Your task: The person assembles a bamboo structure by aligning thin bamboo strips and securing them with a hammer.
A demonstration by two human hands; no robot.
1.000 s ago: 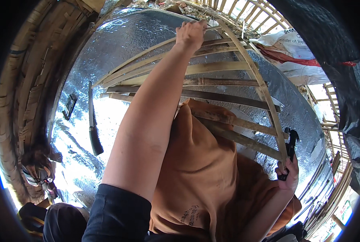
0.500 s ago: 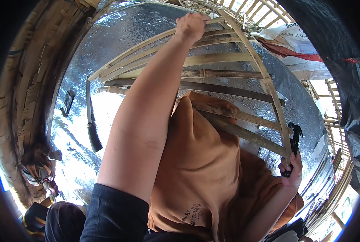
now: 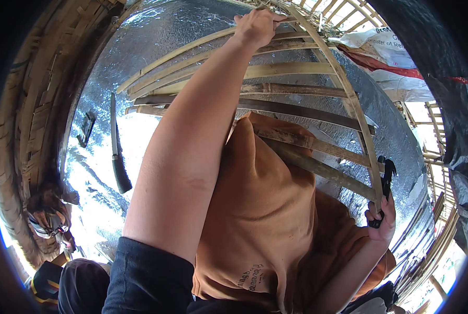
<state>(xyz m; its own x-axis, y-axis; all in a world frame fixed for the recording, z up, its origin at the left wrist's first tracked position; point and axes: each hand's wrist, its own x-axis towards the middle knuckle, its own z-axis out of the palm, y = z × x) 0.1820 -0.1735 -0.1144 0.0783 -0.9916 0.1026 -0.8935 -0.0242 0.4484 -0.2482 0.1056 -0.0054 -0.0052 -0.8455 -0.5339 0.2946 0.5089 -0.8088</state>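
Stretching across a fan-shaped frame of slats (image 3: 296,90), a person reaches the left hand (image 3: 257,27) to the far corner, fingers closed over the far slat (image 3: 192,43), their tips partly hidden. The right hand (image 3: 383,224) grasps the black handle of a hammer (image 3: 386,187), its head pointing away, beside the near end of the curved crosspiece (image 3: 356,107). Set at opposite ends of that crosspiece, the hands appear placed to steady the frame, with the hammer apparently carried low on its handle so that it stays within reach.

The frame lies over a shiny silver sheet (image 3: 155,34), its slats spread at the crosspiece and drawn close together at the left. Brown cloth (image 3: 265,209) over the lap hides part of the nearest slats. A long knife (image 3: 118,165) rests left of the arm, seemingly set aside to free the fingers. A white sack (image 3: 404,90) sits beyond the crosspiece.
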